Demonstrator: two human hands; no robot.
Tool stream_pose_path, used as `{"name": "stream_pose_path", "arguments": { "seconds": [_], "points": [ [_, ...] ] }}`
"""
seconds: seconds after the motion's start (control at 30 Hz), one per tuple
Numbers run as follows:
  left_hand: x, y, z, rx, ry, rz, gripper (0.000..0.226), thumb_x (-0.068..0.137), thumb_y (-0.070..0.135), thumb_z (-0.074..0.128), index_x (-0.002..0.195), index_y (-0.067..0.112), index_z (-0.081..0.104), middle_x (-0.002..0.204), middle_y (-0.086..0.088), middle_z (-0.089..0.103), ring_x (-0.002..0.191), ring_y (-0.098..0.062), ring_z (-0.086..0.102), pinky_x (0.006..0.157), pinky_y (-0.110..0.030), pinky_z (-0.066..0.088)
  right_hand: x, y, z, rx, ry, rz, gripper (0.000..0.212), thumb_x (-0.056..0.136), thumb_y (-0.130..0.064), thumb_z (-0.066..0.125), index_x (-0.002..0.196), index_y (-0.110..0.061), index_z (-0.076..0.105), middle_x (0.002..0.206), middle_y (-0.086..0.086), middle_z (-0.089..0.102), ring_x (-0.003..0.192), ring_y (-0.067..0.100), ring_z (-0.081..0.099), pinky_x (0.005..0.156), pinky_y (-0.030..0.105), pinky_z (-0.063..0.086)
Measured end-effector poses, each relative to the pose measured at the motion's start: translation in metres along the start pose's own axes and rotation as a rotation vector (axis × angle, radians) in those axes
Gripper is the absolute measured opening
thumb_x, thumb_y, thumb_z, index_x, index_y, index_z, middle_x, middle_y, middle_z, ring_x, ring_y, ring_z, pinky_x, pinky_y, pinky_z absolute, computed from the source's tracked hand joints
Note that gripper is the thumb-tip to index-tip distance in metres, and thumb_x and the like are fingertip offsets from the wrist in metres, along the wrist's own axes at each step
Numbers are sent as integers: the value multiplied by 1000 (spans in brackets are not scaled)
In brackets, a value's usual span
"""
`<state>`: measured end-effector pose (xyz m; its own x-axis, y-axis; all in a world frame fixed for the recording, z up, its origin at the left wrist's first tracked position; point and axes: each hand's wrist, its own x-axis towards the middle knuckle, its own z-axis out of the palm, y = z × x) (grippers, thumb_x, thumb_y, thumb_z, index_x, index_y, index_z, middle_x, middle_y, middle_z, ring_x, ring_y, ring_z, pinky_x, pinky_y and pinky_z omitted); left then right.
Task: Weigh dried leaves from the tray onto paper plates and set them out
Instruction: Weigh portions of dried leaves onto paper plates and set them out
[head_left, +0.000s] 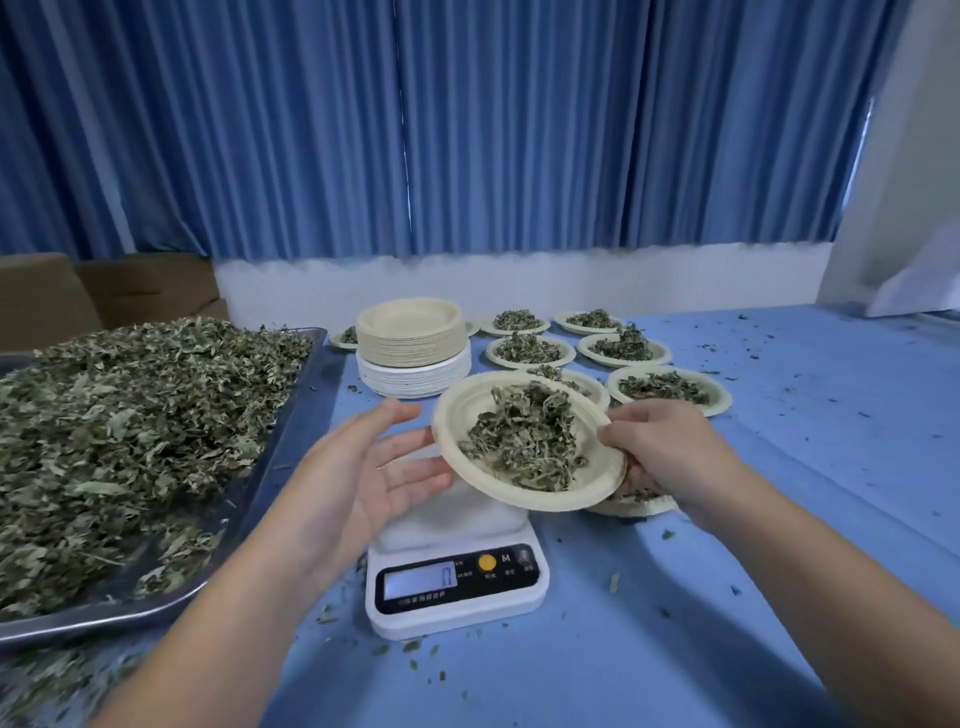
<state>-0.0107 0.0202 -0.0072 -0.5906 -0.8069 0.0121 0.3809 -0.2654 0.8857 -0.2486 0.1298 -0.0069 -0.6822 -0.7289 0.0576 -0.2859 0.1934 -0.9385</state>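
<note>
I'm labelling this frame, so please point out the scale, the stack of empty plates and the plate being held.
scale (467, 578), head view, on its black display panel.
stack of empty plates (413, 347), head view, on the tan plates' side.
held plate (458, 396), head view, on its bare upper-left rim.

Matt paper, dull metal, glossy plastic

The paper plate (524, 496) looks matt and fibrous; the tray (291, 410) is brushed metal; the scale (457, 587) is smooth glossy plastic; the counter (779, 467) has matt blue cloth.
</note>
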Motion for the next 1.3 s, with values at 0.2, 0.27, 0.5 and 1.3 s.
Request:
{"name": "stream_pose_path", "arguments": {
  "seconds": [0.2,0.27,0.5,1.3],
  "points": [
    [1,0,-3,160,87,134,52,68,40,65,109,10,65,102,-9,74,78,-27,72,63,-35,57,2,16,-66,34,174,93,10,83,1,61,89,-2,69,70,14,64,42,19,60,50,31,57],
    [4,1,-9,216,164,181,35,77,34,66,103,11,67,99,-9,73,68,-21,68,63,-34,50,3,26,-93,31,234,133,12,83,3,59,90,7,67,65,15,62,40,20,58,45,27,54],
    [15,-6,-23,459,350,211,13,97,18,54,93,19,66,95,-5,67,68,-22,60,61,-32,45,0,58,-160,-43,396,288,4,82,3,56,85,0,55,66,17,51,37,24,58,43,25,50],
    [24,-20,-39,598,367,214,17,97,14,51,92,20,66,94,-7,66,68,-23,57,63,-36,47,4,85,-166,-182,390,425,34,96,-20,53,73,5,55,53,15,62,45,31,60,57,40,58]
  ]
}}
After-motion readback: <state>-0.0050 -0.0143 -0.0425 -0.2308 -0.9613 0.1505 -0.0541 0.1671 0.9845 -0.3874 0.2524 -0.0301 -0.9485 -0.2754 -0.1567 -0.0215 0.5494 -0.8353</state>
